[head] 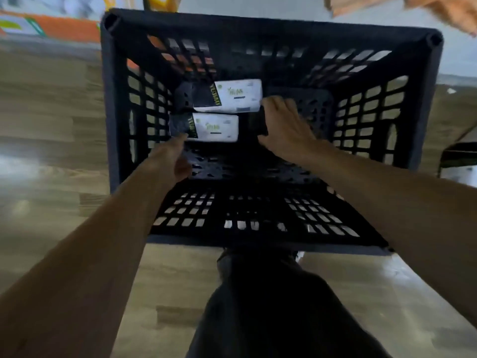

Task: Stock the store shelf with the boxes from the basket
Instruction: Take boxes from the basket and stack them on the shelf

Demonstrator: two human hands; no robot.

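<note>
Reaching into the basket (426, 104), the left hand (174, 158) touches the nearer box (215, 127), grip unclear; the right hand (285, 125) clasps a dark object (256, 122) beside the farther box (238, 95). Best to pinch each box across its width and lift straight up.

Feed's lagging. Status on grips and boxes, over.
Left grip open at near box. Right grip holds dark box. Far box loose in basket. Nothing blocking.

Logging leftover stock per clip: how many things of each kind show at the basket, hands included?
White-and-black boxes: 2, far box and near box
Unclear dark item, gripped by right hand: 1
Basket: 1
Hands: 2, left hand at the near box
Total: 6
</note>
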